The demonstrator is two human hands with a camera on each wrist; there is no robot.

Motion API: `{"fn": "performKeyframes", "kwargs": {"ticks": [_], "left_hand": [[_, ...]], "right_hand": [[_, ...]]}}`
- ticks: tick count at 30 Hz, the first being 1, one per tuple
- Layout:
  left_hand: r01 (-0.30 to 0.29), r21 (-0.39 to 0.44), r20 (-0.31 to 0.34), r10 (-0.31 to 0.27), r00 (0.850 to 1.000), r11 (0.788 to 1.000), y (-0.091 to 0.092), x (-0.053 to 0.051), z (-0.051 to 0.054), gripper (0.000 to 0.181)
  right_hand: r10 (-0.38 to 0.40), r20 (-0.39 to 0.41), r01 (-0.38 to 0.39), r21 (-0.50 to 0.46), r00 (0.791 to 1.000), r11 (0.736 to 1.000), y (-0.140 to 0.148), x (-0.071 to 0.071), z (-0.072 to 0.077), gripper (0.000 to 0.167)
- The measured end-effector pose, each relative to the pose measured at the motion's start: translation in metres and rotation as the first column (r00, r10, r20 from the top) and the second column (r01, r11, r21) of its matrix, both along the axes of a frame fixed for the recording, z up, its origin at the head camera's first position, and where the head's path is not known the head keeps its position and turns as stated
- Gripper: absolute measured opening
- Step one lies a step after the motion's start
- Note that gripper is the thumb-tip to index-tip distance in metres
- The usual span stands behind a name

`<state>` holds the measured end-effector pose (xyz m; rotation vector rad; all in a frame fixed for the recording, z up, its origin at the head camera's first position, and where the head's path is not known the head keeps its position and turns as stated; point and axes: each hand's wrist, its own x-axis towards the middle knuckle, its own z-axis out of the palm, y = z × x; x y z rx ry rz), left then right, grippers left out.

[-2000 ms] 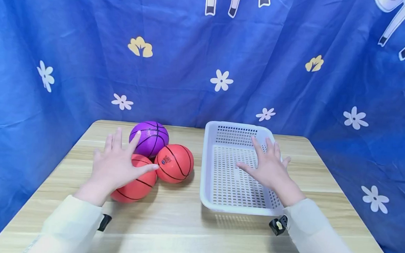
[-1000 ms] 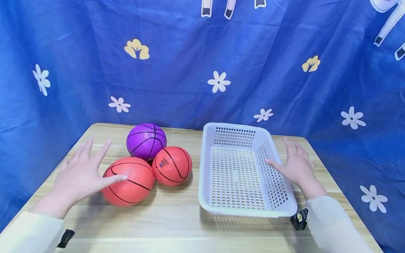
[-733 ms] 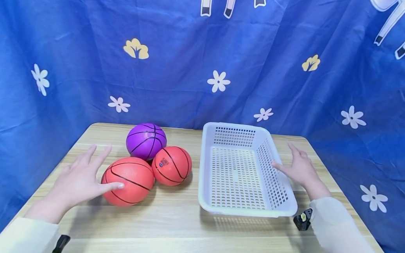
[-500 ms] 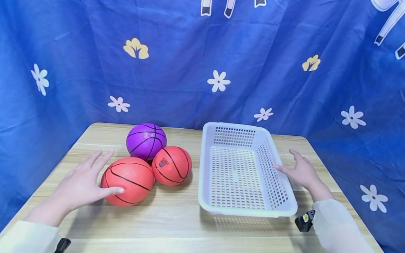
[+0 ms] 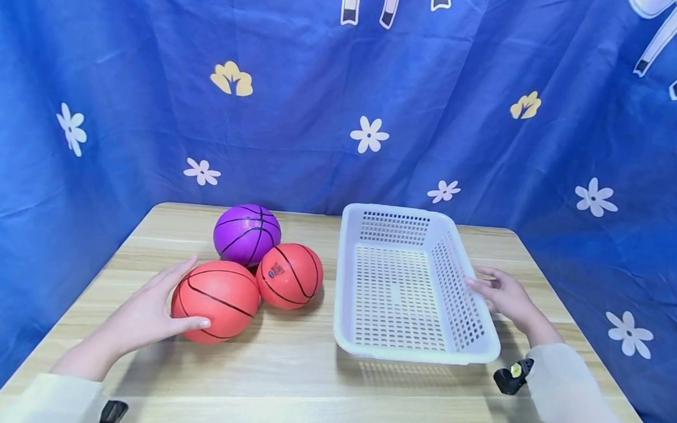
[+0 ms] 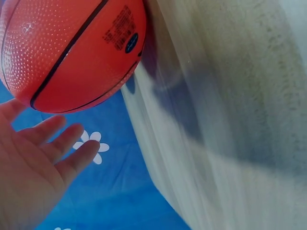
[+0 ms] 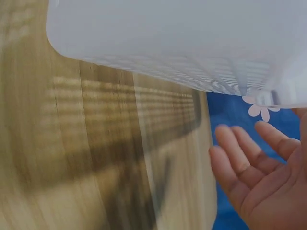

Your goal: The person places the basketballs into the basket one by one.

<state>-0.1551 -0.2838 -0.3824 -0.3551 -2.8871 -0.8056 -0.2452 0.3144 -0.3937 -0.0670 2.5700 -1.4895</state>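
Note:
Three toy basketballs sit together on the left: a purple basketball [image 5: 247, 234] at the back, a smaller-looking red basketball [image 5: 289, 277] and a nearer red basketball [image 5: 220, 301]. My left hand [image 5: 139, 319] is at the near red ball's left side, thumb in front. In the left wrist view, relaxed fingers [image 6: 72, 153] lie beside that ball, most of them apart from it. A white plastic basket [image 5: 343, 284] stands on the right. My right hand [image 5: 511, 302] has its thumb at the basket's right rim. Below the wall, its loosely bent fingers [image 7: 235, 153] hang apart from the basket.
Everything stands on a light wooden table [image 5: 279, 391]. A blue curtain [image 5: 298, 110] with flowers and animal figures hangs behind and at both sides. A black wrist camera [image 5: 512, 378] hangs under the right sleeve, near the basket's front right corner.
Both hands first moved outward from above the balls and basket, then lowered. The left hand has since come in against the near red ball, the right hand to the basket's rim.

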Motion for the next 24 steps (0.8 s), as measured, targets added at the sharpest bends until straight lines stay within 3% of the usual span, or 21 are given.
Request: {"fn": "performKeyframes", "kwargs": {"ticks": [4, 7, 13, 24], "left_hand": [[-0.001, 0.041, 0.006, 0.001, 1.0, 0.999, 0.001, 0.001, -0.003, 0.113], [-0.003, 0.076, 0.006, 0.002, 1.0, 0.997, 0.001, 0.002, -0.006, 0.111], [-0.005, 0.153, 0.018, 0.002, 1.0, 0.988, 0.002, 0.002, -0.009, 0.109], [-0.033, 0.215, 0.037, 0.026, 0.999, 0.976, 0.0, 0.002, -0.011, 0.105]], "right_hand": [[-0.007, 0.026, 0.01, -0.126, 1.0, 0.992, 0.001, 0.001, -0.005, 0.07], [-0.023, 0.041, 0.029, -0.16, 0.999, 0.987, 0.002, 0.002, -0.007, 0.07], [-0.052, 0.047, 0.06, -0.193, 0.998, 0.979, 0.001, 0.004, -0.006, 0.071], [-0.096, 0.066, 0.107, -0.194, 0.993, 0.975, -0.006, 0.005, -0.002, 0.065]]}}
